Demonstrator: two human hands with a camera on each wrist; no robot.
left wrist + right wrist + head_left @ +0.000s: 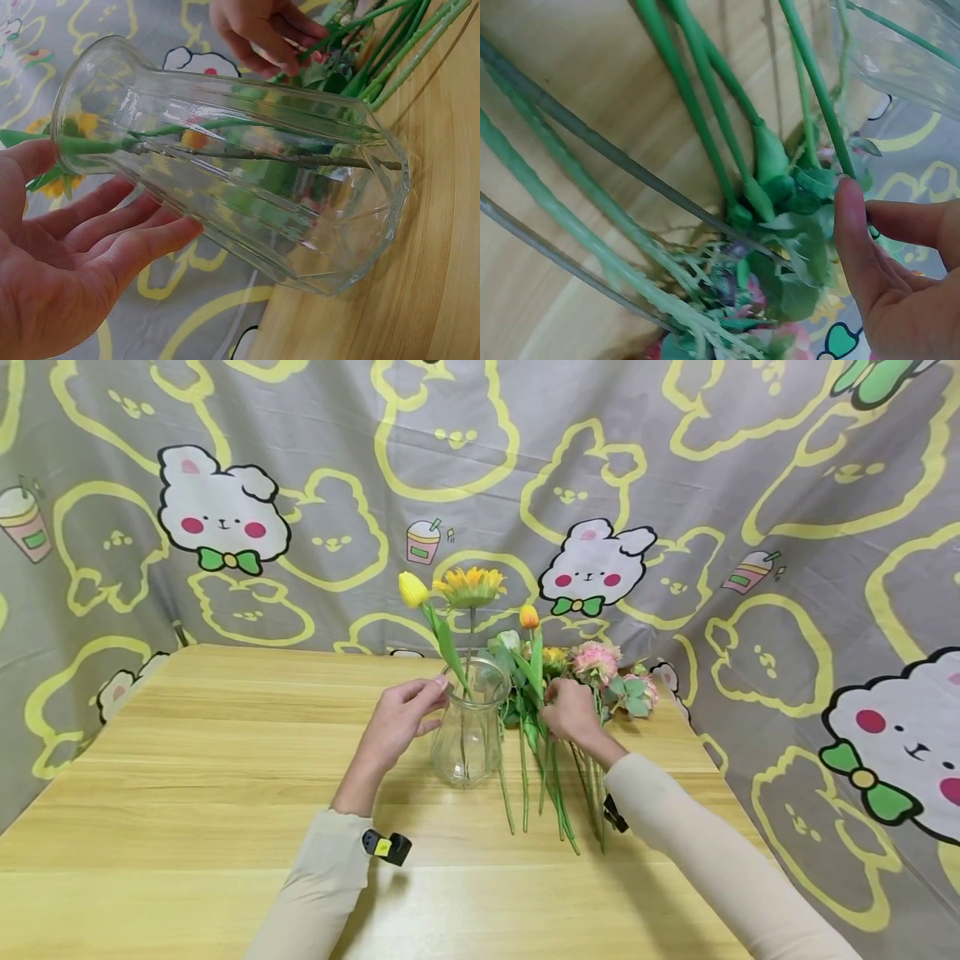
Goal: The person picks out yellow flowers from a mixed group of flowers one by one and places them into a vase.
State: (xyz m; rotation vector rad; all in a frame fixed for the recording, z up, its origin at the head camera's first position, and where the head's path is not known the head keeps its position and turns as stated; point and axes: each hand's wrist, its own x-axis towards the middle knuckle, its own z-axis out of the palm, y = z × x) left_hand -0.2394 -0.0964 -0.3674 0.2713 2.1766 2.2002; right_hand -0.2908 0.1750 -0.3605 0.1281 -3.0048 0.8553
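Observation:
A clear glass vase (467,735) stands upright on the table, holding a yellow tulip (413,589) and an orange-yellow sunflower (471,587). My left hand (405,714) is at the vase's left side; its extended fingers (142,244) lie along the glass and one digit touches the rim. To the right of the vase, my right hand (572,714) pinches the green stem (821,82) of an orange tulip (528,617) between thumb and forefinger. That tulip's bloom points up, its stem hanging below the hand.
Behind and beneath my right hand lies a bunch of flowers, with pink blooms (596,662), green leaves (634,693) and several long stems (523,785) pointing toward me. The wooden table (225,760) meets a printed cloth backdrop (337,435).

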